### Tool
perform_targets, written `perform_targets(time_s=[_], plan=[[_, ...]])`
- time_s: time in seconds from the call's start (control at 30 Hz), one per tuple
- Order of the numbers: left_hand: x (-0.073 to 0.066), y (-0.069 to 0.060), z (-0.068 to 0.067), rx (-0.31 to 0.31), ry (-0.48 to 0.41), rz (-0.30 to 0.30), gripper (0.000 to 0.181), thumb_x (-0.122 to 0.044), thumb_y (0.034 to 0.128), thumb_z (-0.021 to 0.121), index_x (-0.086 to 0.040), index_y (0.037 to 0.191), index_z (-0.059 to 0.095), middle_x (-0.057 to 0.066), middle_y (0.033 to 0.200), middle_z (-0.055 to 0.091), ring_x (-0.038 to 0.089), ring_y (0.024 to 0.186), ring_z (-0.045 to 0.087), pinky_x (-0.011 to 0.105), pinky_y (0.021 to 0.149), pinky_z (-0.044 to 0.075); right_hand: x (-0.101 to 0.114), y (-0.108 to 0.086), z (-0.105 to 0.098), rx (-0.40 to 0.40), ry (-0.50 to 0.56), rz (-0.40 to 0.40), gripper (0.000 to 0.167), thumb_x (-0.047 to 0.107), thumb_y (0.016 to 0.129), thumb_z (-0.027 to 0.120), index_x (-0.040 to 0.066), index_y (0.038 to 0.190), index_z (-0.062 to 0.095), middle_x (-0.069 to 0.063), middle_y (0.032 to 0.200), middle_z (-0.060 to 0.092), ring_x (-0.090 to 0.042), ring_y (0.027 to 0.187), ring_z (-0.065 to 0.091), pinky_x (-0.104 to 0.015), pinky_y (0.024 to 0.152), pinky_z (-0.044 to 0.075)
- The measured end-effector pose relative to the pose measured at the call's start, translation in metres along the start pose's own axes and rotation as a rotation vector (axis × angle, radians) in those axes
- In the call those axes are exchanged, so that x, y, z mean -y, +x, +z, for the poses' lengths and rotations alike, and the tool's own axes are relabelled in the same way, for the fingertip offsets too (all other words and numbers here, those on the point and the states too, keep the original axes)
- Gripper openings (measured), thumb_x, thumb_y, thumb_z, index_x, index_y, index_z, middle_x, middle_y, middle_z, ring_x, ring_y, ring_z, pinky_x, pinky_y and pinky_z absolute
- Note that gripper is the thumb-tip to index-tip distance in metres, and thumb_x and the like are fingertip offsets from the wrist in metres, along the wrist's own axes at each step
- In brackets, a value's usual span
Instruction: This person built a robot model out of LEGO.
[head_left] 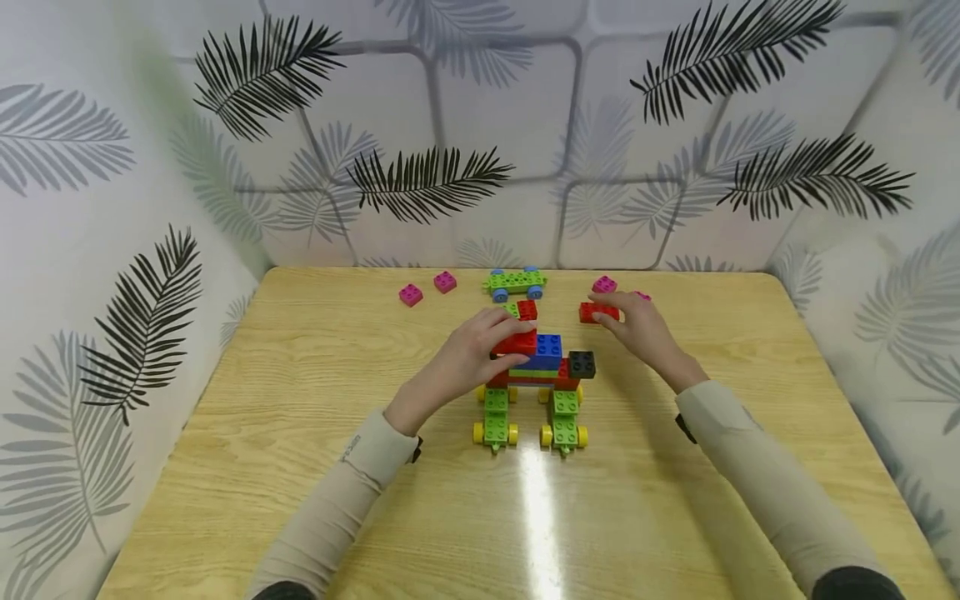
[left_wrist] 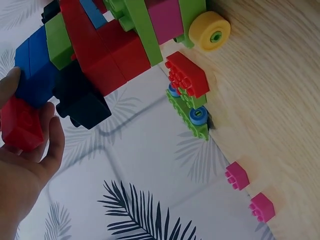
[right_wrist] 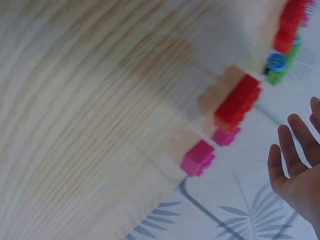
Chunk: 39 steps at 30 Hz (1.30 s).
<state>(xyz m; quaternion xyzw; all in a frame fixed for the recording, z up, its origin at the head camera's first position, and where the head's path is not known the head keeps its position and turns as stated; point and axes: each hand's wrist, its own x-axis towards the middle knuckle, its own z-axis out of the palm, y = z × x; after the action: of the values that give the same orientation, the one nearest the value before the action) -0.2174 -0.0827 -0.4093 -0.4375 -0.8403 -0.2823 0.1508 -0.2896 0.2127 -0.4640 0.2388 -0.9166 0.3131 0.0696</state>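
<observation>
My left hand [head_left: 487, 337] pinches a red brick [left_wrist: 21, 125] between thumb and fingers, against the blue bricks [head_left: 547, 352] on top of a built block figure. The figure has red and lime layers, a black brick [head_left: 581, 364] at its right end, and lime wheeled bases [head_left: 565, 421] with yellow wheels. My right hand [head_left: 637, 325] is spread over a long red brick [head_left: 599, 312] at the back right of the table. In the right wrist view its fingers [right_wrist: 295, 145] are loosely extended, apart from that red brick [right_wrist: 237, 102].
A lime wheeled base [head_left: 515, 282] with blue wheels stands at the table's back edge, near a red brick on a lime one. Two pink bricks [head_left: 410, 294] lie back left. Other pink bricks [head_left: 604, 284] lie near the right hand. A patterned wall [head_left: 495, 225] rises behind the table.
</observation>
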Motion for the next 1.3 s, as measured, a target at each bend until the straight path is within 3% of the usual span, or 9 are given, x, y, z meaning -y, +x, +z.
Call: perform_targets(time_s=[0.2, 0.4, 0.57, 0.83, 0.93, 1.03, 1.17, 1.3], plan=[[-0.001, 0.001, 0.005, 0.000, -0.058, -0.014, 0.038, -0.014, 0.0846, 0.075, -0.005, 0.121, 0.065, 0.005, 0.097, 0.057, 0.016, 0.084, 0.049, 0.022, 0.073, 0.045, -0.029, 0.009, 0.013, 0.088, -0.141, 0.092, 0.038, 0.008, 0.089, 0.069, -0.001, 0.125, 0.062, -0.022, 0.120, 0.063, -0.040, 0.104, 0.058, -0.053, 0.091, 0.046], [-0.002, 0.001, 0.008, 0.014, -0.093, -0.039, 0.039, -0.015, 0.0855, 0.074, -0.005, 0.122, 0.065, 0.004, 0.099, 0.057, 0.016, 0.087, 0.050, 0.022, 0.075, 0.046, -0.040, 0.008, 0.024, 0.148, -0.148, 0.214, 0.043, 0.015, 0.089, 0.070, 0.002, 0.129, 0.060, -0.022, 0.125, 0.059, -0.040, 0.108, 0.050, -0.054, 0.093, 0.043], [0.001, -0.002, 0.012, 0.006, -0.170, -0.062, 0.041, -0.014, 0.0859, 0.073, -0.007, 0.125, 0.064, 0.006, 0.103, 0.057, 0.017, 0.089, 0.051, 0.024, 0.076, 0.046, -0.041, 0.005, 0.031, 0.145, -0.166, 0.217, 0.042, 0.014, 0.088, 0.071, 0.002, 0.127, 0.061, -0.024, 0.132, 0.053, -0.044, 0.117, 0.048, -0.057, 0.100, 0.039], [0.007, -0.007, 0.018, -0.040, -0.327, -0.156, 0.047, -0.013, 0.0856, 0.074, -0.008, 0.130, 0.060, 0.007, 0.117, 0.057, 0.018, 0.104, 0.054, 0.029, 0.090, 0.048, -0.040, 0.001, 0.035, 0.108, -0.076, 0.233, 0.040, 0.013, 0.091, 0.068, -0.001, 0.127, 0.059, -0.022, 0.121, 0.058, -0.037, 0.110, 0.053, -0.052, 0.099, 0.041], [0.008, -0.008, 0.019, -0.066, -0.361, -0.202, 0.048, -0.014, 0.0845, 0.075, -0.009, 0.129, 0.060, 0.007, 0.117, 0.059, 0.018, 0.105, 0.055, 0.031, 0.091, 0.048, -0.033, 0.000, 0.031, 0.055, -0.036, 0.187, 0.041, 0.014, 0.091, 0.068, -0.001, 0.128, 0.059, -0.023, 0.122, 0.058, -0.038, 0.110, 0.053, -0.053, 0.097, 0.043], [0.008, -0.009, 0.019, -0.085, -0.388, -0.232, 0.046, -0.014, 0.0836, 0.076, -0.010, 0.127, 0.061, 0.006, 0.116, 0.060, 0.017, 0.101, 0.056, 0.030, 0.086, 0.050, -0.018, 0.002, 0.020, -0.026, 0.013, 0.077, 0.041, 0.013, 0.089, 0.070, 0.000, 0.126, 0.060, -0.023, 0.118, 0.061, -0.037, 0.102, 0.056, -0.051, 0.087, 0.048], [0.009, -0.009, 0.017, -0.097, -0.406, -0.233, 0.043, -0.013, 0.0831, 0.076, -0.009, 0.124, 0.062, 0.006, 0.114, 0.060, 0.017, 0.098, 0.056, 0.028, 0.080, 0.051, 0.020, 0.003, -0.001, -0.111, 0.058, -0.088, 0.041, 0.014, 0.085, 0.074, 0.003, 0.123, 0.065, -0.017, 0.111, 0.063, -0.030, 0.090, 0.059, -0.044, 0.071, 0.051], [0.011, -0.008, 0.015, -0.101, -0.393, -0.226, 0.043, -0.012, 0.0831, 0.076, -0.008, 0.123, 0.063, 0.006, 0.114, 0.061, 0.017, 0.099, 0.056, 0.028, 0.082, 0.050, 0.060, 0.001, -0.023, -0.124, 0.083, -0.212, 0.040, 0.012, 0.082, 0.076, 0.008, 0.121, 0.067, -0.011, 0.108, 0.063, -0.024, 0.088, 0.061, -0.036, 0.064, 0.050]])
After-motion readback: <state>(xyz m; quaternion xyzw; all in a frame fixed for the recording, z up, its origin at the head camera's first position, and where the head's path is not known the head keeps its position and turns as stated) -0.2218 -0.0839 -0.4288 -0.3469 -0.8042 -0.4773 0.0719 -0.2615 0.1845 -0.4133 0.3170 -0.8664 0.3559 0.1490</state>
